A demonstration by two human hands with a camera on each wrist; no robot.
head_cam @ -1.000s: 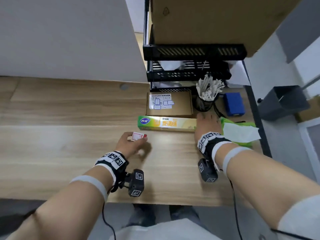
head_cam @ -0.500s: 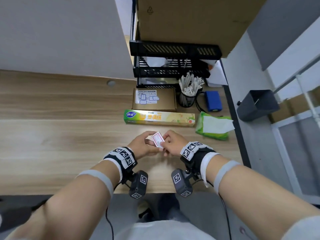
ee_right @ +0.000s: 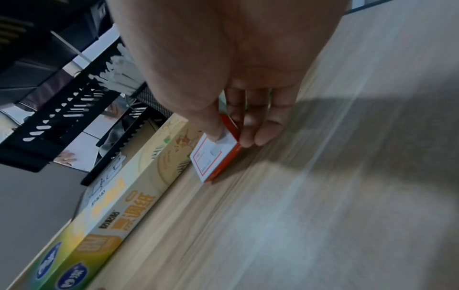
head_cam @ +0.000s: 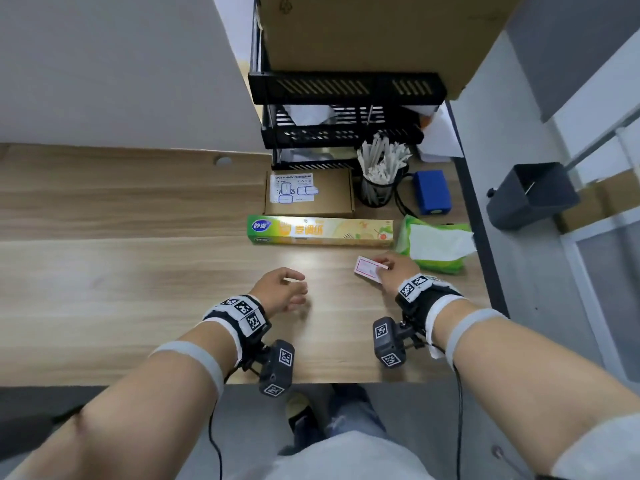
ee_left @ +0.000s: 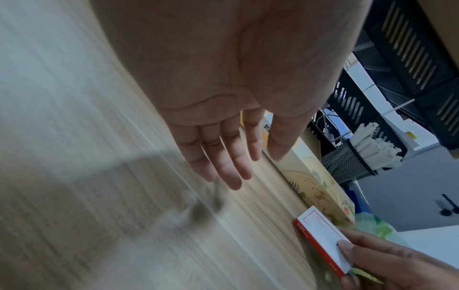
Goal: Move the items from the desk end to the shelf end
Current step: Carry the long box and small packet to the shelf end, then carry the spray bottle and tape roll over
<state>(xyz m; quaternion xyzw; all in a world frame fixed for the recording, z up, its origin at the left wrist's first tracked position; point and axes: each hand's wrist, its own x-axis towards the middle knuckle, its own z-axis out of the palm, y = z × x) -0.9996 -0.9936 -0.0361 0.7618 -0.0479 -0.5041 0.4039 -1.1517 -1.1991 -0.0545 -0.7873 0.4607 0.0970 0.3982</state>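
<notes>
While your right hand pinches the small flat white box with red edges, thumb on its printed top face and fingers curled against its red side, the box sits low over the wooden worktop; whether its underside touches the wood I cannot tell. It lies just ahead of and to the left of that hand, long axis slanting from near-right to far-left, its far corner towards the long green-and-yellow carton of cooking paper. The right wrist view shows the same grip, with the carton just beside the box. Your left hand hovers well apart to the left, fingers relaxed and spread, holding nothing; the left wrist view confirms the straight fingers.

Your right hand is plainly the one to finish this. The black slotted shelf rack stands beyond the carton, with a brown cardboard box and a black mesh cup of white sticks before it. A green tissue packet lies close on the right, near the worktop's edge. I judge the free strip between carton, packet and your hand is narrow, so set the box down there, short of the carton's side.
</notes>
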